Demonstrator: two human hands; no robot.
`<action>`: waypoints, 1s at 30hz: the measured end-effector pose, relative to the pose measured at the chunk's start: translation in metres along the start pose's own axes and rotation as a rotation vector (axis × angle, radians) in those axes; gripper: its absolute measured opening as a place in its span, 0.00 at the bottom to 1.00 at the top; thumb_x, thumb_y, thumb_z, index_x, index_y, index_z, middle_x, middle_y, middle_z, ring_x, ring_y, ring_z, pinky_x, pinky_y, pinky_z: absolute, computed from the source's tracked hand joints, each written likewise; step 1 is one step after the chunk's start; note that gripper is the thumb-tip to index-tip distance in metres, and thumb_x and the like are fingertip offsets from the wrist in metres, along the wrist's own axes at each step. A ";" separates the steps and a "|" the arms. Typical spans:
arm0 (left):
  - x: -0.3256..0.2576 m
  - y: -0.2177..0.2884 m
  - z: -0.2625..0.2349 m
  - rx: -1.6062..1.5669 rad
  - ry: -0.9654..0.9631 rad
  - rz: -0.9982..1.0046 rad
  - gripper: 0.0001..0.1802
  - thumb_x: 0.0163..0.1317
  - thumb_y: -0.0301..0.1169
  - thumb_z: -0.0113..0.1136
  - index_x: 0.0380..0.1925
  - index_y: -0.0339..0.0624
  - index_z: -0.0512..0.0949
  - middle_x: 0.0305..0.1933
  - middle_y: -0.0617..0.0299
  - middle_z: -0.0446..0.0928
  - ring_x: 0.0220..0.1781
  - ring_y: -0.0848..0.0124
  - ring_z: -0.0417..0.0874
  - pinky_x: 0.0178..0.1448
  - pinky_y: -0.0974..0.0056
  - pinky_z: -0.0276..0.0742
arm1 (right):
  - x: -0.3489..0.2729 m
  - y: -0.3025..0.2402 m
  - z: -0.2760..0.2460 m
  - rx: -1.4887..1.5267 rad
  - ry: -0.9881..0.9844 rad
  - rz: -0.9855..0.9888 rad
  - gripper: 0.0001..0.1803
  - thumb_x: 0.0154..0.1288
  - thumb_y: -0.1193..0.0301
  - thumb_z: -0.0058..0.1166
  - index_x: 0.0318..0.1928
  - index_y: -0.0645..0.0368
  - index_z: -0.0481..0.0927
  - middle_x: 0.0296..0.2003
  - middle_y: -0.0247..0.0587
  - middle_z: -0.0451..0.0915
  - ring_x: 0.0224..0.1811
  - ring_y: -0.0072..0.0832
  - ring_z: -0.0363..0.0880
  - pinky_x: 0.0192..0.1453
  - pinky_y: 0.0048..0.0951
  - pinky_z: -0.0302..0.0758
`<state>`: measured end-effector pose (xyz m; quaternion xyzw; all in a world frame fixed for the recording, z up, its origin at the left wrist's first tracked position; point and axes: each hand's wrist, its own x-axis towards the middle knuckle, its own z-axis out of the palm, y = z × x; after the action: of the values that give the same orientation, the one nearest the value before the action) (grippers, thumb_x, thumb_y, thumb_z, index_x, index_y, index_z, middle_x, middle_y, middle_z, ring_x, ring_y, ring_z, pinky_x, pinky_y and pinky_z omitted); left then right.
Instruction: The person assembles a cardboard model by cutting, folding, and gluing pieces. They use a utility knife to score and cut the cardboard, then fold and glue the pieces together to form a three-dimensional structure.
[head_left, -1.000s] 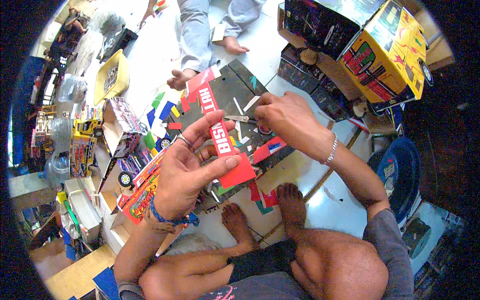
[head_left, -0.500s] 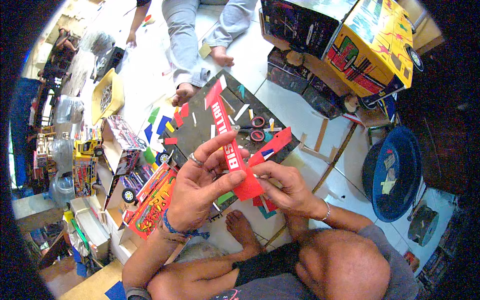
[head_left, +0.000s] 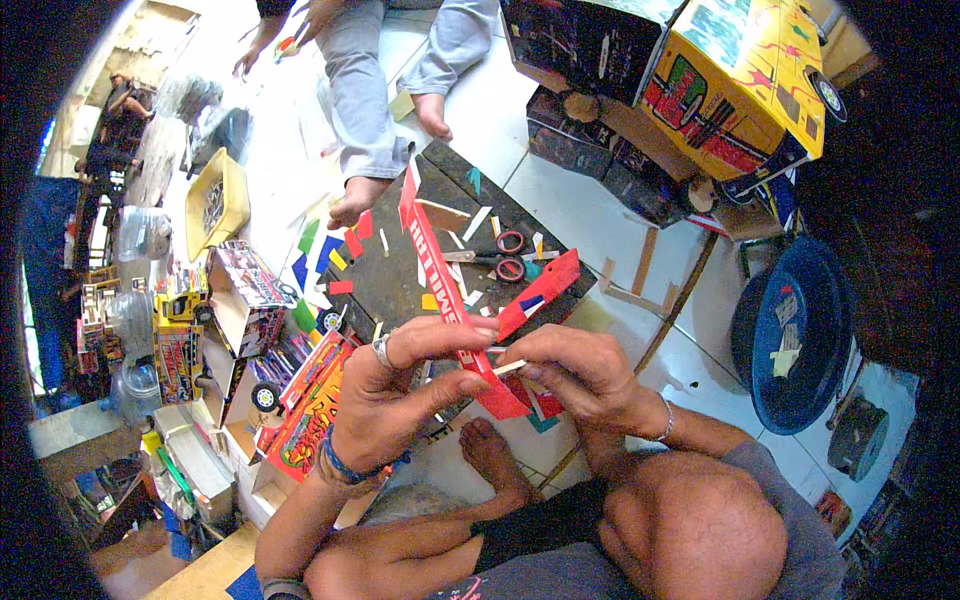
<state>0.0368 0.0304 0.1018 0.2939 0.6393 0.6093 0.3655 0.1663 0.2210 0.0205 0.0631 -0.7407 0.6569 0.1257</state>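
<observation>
Pinching the lower end of a long red strip (head_left: 428, 252) between thumb and fingers, the left hand (head_left: 385, 405) angles in from the lower left. Just beside it, the right hand (head_left: 595, 380) has its thumb and fingertips closed on a thin pale sliver (head_left: 510, 367). White lettering runs along the strip, which slants over a dark board (head_left: 555, 240) strewn with coloured scraps (head_left: 430, 301) and scissors (head_left: 510, 269). White floor tiles (head_left: 548, 195) surround it; a blue basin (head_left: 765, 385) sits at right.
</observation>
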 end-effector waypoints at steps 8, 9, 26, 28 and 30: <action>0.004 0.008 -0.003 0.458 -0.042 0.173 0.20 0.55 0.23 0.74 0.50 0.43 0.85 0.54 0.50 0.85 0.57 0.59 0.86 0.59 0.59 0.80 | -0.005 0.011 -0.001 -0.010 -0.011 -0.070 0.21 0.61 0.83 0.58 0.55 0.60 0.81 0.49 0.48 0.85 0.51 0.45 0.86 0.55 0.39 0.82; 0.004 0.008 -0.003 0.481 -0.045 0.196 0.21 0.55 0.24 0.74 0.50 0.43 0.84 0.54 0.50 0.85 0.55 0.58 0.87 0.58 0.59 0.81 | -0.005 0.012 -0.001 -0.016 -0.010 -0.071 0.22 0.60 0.83 0.58 0.55 0.60 0.81 0.49 0.47 0.85 0.51 0.45 0.86 0.55 0.39 0.82; -0.005 0.013 -0.004 1.012 -0.016 0.345 0.20 0.62 0.31 0.69 0.54 0.54 0.79 0.57 0.55 0.85 0.47 0.61 0.91 0.51 0.54 0.83 | 0.001 0.011 0.000 -0.204 0.022 -0.142 0.17 0.61 0.77 0.61 0.52 0.55 0.82 0.47 0.39 0.86 0.45 0.39 0.86 0.47 0.37 0.81; -0.004 0.013 -0.006 1.025 -0.045 0.413 0.24 0.58 0.27 0.72 0.56 0.48 0.79 0.51 0.51 0.85 0.47 0.57 0.90 0.49 0.56 0.86 | 0.001 0.012 0.000 -0.220 0.030 -0.159 0.18 0.61 0.77 0.61 0.53 0.55 0.82 0.47 0.39 0.86 0.46 0.38 0.86 0.47 0.37 0.81; -0.003 0.011 -0.007 1.027 -0.051 0.459 0.26 0.56 0.25 0.73 0.57 0.45 0.79 0.49 0.50 0.86 0.47 0.56 0.90 0.48 0.58 0.88 | 0.001 0.013 -0.001 -0.230 0.025 -0.166 0.18 0.61 0.77 0.61 0.53 0.55 0.82 0.47 0.39 0.86 0.46 0.38 0.86 0.47 0.37 0.81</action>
<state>0.0318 0.0251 0.1134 0.5803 0.7644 0.2766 0.0492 0.1625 0.2233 0.0086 0.1012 -0.8018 0.5557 0.1953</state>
